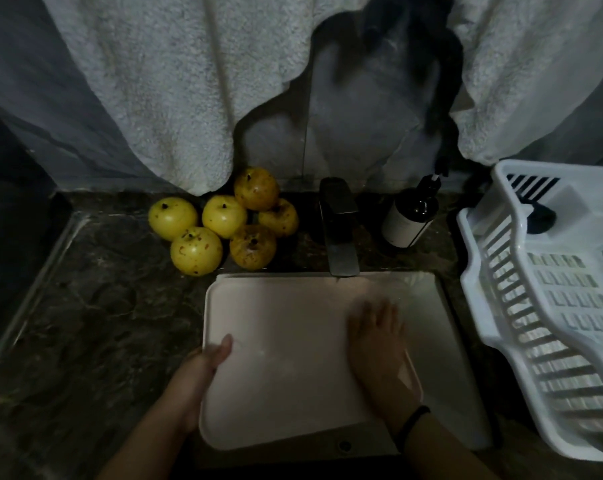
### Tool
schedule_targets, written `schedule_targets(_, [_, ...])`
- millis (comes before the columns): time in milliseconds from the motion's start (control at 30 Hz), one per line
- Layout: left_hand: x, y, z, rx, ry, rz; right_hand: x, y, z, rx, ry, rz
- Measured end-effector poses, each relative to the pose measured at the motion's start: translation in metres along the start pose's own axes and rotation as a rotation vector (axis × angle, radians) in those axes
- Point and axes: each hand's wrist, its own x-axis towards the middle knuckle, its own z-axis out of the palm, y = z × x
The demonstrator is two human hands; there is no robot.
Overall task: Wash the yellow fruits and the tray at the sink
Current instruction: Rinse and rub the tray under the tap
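The pale tray [286,358] lies over the sink [442,341]. The left hand [196,379] grips its 9 o'clock edge, thumb [224,344] on top and the other fingers hidden beneath, while the right hand [376,341] presses flat toward 3 o'clock, fingers straight, slightly spread and blurred. Yellow fruits [224,216] cluster at 11 o'clock, the faucet [338,230] overhangs the 12 o'clock edge, a dish rack [501,306] crowds 3 o'clock, and dark counter [102,323] stretches away at 9 o'clock.

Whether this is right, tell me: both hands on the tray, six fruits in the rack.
Wrong on the fruits: the head view shows the six fruits on the counter, left of the tap, not in the rack. The left hand and right hand are on the tray.
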Motion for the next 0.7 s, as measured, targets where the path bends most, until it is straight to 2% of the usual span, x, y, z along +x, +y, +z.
schedule_targets(100, [0.000, 0.002, -0.003, -0.021, -0.008, 0.012, -0.003, -0.012, 0.000, 0.057, -0.025, -0.175])
schedule_targets(133, [0.001, 0.003, -0.003, -0.021, -0.005, 0.015, -0.005, -0.015, -0.005, 0.165, -0.042, -0.202])
schedule_targets(200, [0.001, 0.005, -0.003, -0.034, 0.000, 0.028, -0.008, -0.022, -0.024, 0.422, -0.019, -0.141])
schedule_targets(300, [0.001, 0.009, -0.004, -0.022, 0.004, 0.050, 0.004, -0.035, -0.058, 0.582, 0.322, 0.000])
schedule_targets(367, [0.000, 0.013, -0.004, -0.007, -0.003, 0.076, 0.014, -0.046, -0.077, 0.555, 0.539, -0.124])
schedule_targets(433, [-0.002, 0.018, -0.002, -0.003, -0.023, 0.094, 0.026, -0.056, -0.094, 0.459, 0.628, -0.247])
schedule_targets(600, [-0.005, 0.027, -0.002, 0.026, -0.069, 0.115, 0.050, -0.072, -0.116, 0.137, 0.316, -0.324])
schedule_targets(700, [-0.006, 0.034, -0.003, 0.048, -0.103, 0.122, 0.054, -0.074, -0.114, -0.005, 0.255, -0.306])
